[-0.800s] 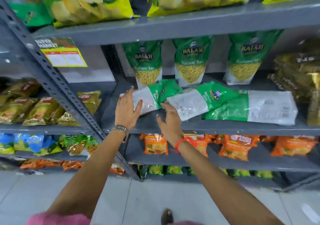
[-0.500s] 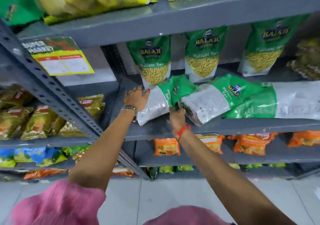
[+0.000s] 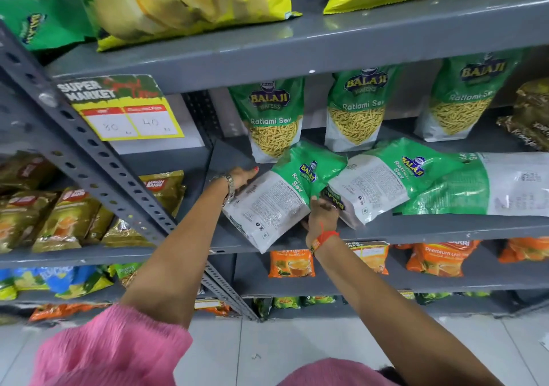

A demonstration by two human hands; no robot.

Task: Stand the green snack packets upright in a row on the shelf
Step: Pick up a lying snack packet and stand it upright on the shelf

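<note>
Three green Ratlami Sev packets stand upright at the back of the grey shelf [image 3: 445, 231]: left one [image 3: 271, 118], middle one [image 3: 358, 109], right one [image 3: 463, 97]. In front of them, three more lie on their backs. The leftmost lying packet [image 3: 276, 198] is tilted, its bottom corner hanging over the shelf edge. My left hand [image 3: 242, 177] grips its left edge and my right hand [image 3: 322, 214] holds its right side from below. A second lying packet [image 3: 383, 183] overlaps a third [image 3: 481, 189] to the right.
A shelf above carries big yellow-green chip bags [image 3: 190, 2]. A slanted perforated upright [image 3: 98, 162] with a price card [image 3: 124, 109] crosses on the left. Gold packets [image 3: 68, 219] fill the left bay, orange packets [image 3: 439, 257] the shelf below. Brown packets [image 3: 531, 118] sit at the far right.
Both hands have taken hold of the leftmost lying packet and tipped it up, its bottom now past the shelf edge. The view has moved closer to the shelf.
</note>
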